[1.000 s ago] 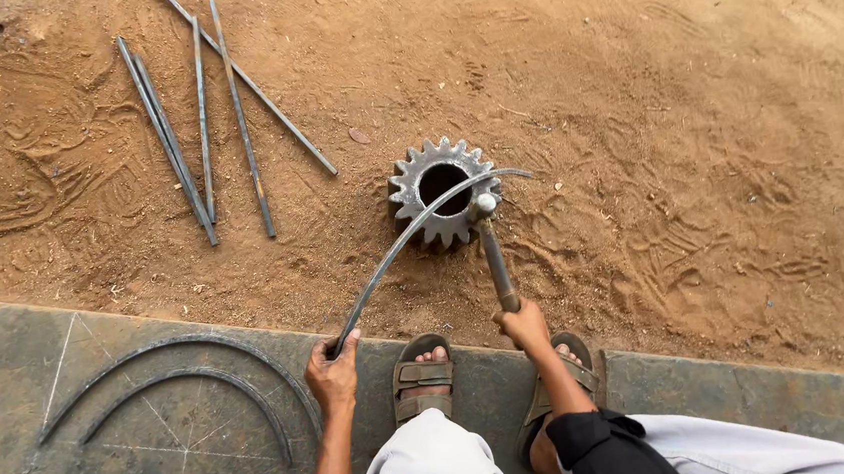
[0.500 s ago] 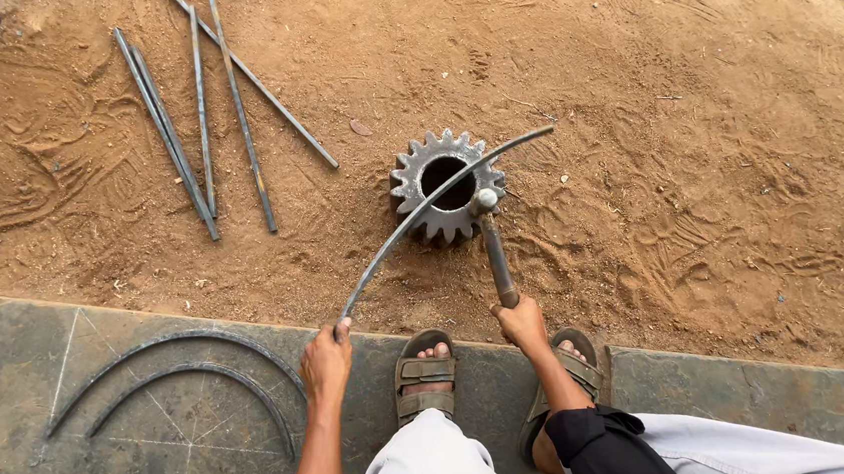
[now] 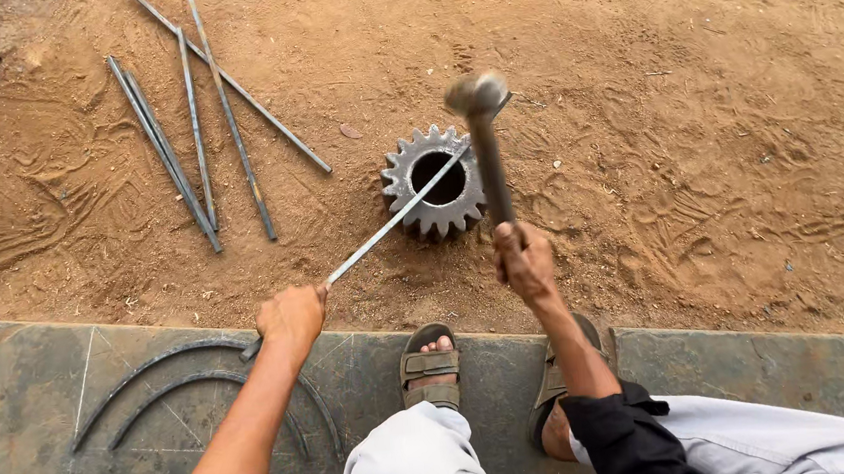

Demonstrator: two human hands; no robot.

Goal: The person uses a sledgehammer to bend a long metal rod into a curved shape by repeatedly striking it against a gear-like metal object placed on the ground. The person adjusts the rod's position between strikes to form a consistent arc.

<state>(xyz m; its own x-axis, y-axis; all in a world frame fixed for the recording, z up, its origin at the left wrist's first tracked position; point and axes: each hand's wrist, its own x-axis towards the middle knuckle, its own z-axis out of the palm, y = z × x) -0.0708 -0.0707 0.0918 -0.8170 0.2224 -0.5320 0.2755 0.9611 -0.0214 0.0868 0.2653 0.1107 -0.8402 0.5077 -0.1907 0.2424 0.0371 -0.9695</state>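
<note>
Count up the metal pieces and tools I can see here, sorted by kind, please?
Straight rods lying on the sand: 5
Rod held in the left hand, laid across the gear: 1
Curved strips on the slab: 2
Toothed gear wheel: 1
Hammer in the right hand, raised: 1
Total: 10

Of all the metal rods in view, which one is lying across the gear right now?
The one gripped by the left hand: this rod slants up across the toothed gear. The loose straight rods lie apart on the sand, upper left; the curved pieces rest on the slab.
</note>
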